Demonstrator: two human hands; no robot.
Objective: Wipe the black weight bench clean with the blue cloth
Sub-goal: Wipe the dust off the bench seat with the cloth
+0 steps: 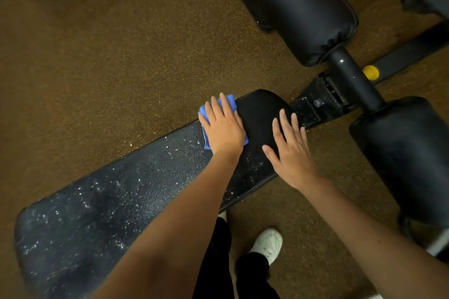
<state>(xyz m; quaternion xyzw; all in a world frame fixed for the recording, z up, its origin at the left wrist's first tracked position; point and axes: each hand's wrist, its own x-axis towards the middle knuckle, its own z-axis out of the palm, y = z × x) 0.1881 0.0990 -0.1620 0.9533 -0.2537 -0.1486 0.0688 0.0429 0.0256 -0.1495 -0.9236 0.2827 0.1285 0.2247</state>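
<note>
A: How do the fingers lie?

B: Left hand [224, 128] presses flat, fingers straight, on the blue cloth [229, 102] at the bench [145, 177] pad's far edge. Right hand [289, 150] rests beside it, fingers spread, holding nothing.

A: Risks?

B: I'd guess the folded cloth could slide off that edge, or just smear the white specks along.

A: Surfaces?

B: Soft woven cloth; pebbled black vinyl, rounded at the end; speckled rubber floor [121, 56]; plump roller pads [308, 12].

A gym, judging by the speckled rubber floor [121, 56], the long padded weight bench [109, 201], and the thick black roller pads [308, 9] on a metal frame [323, 102].
</note>
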